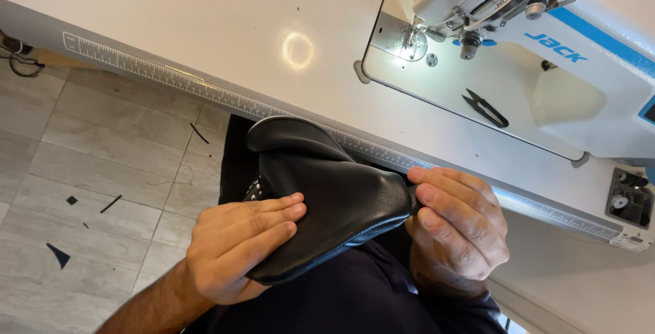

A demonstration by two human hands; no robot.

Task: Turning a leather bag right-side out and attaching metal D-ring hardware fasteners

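A black leather piece, smooth and curved with a row of small metal studs at its left edge, sits over my lap just below the table edge. My left hand grips its lower left side, fingers lying flat across the leather. My right hand pinches the right tip of the piece, fingers curled around it. Both hands hold it in front of the white sewing table.
A white and blue sewing machine stands at the upper right, its needle area lit. Black thread snips lie on its bed. A ruler strip runs along the table edge. Grey floor tiles with black scraps lie on the left.
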